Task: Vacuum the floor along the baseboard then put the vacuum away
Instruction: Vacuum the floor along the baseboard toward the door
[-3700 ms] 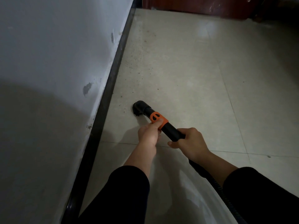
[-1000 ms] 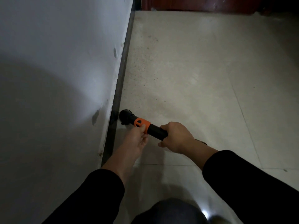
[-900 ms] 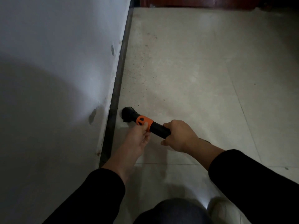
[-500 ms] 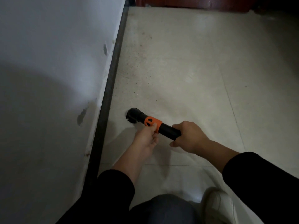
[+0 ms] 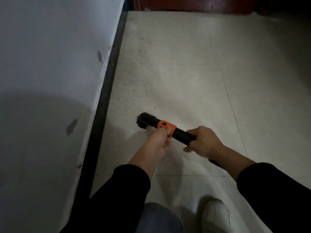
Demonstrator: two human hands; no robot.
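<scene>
Vacuum wand point(image 5: 180, 134), brush tip down at the floor point(image 5: 176, 73) near the baseboard point(image 5: 103, 105), runs back hidden under the right forearm. Left hand point(image 5: 157, 144) pinches its orange collar point(image 5: 166, 126); right hand point(image 5: 204, 142) grips the tube.

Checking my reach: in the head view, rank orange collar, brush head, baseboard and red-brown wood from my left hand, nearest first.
1. orange collar, pinched by the left hand.
2. brush head, just ahead.
3. baseboard, to the left.
4. red-brown wood, far ahead.
</scene>
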